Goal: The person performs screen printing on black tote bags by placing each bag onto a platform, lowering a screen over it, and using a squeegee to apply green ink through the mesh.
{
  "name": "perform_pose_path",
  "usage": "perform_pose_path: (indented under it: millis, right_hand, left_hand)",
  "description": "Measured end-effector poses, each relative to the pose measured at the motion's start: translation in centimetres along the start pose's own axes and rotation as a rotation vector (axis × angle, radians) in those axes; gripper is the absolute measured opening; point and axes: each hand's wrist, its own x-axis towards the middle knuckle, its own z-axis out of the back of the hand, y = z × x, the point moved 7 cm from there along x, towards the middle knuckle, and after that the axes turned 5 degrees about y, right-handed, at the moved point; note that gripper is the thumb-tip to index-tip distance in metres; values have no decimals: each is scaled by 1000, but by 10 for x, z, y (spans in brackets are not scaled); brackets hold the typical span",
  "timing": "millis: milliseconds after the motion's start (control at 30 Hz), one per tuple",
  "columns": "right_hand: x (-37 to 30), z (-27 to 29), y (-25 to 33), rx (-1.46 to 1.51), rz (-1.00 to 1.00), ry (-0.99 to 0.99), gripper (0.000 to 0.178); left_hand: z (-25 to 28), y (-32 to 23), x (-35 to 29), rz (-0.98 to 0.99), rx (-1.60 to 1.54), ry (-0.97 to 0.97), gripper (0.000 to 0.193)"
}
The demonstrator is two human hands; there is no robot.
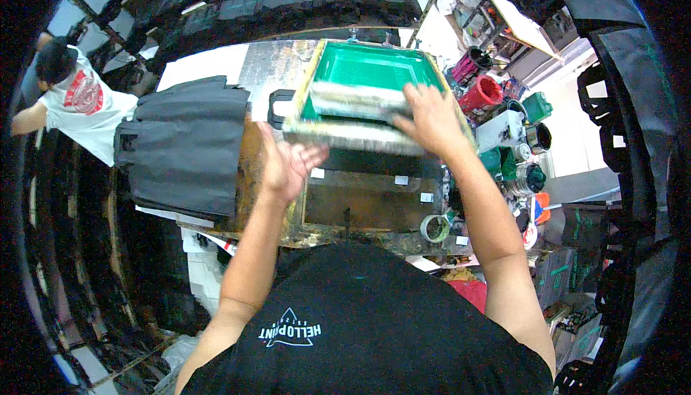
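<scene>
A screen-printing frame (374,71) with green mesh is tilted up over a stained printing board (360,204). My right hand (432,118) rests on the frame's near edge, fingers curled over a long squeegee (356,100) lying across the mesh. My left hand (288,164) is open, palm up, just below the frame's front rail at its left corner, touching or nearly touching it. A dark garment lies on the board under the frame, mostly hidden.
A stack of dark grey garments (183,143) lies to the left. Ink tubs and cans (504,107) crowd the right side; a tape roll (434,228) sits at the board's front right. A person in a white shirt (79,103) stands far left.
</scene>
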Motion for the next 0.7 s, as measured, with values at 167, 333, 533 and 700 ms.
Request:
perform_pose_path:
  millis: [167,333,533,700]
  right_hand:
    - [-20,-101,-6,51,-64,140,66]
    - [-15,-126,-12,141,-105,281,64]
    - [-20,-122,-16,165,-113,327,62]
    - [-52,-133,3,184,-102,332,61]
  left_hand:
    - [69,91,-12,165,-41,-283,121]
    - [90,116,-10,241,9,-276,117]
    - [105,131,-6,261,-32,-198,120]
    - [108,135,-4,291,-44,-223,119]
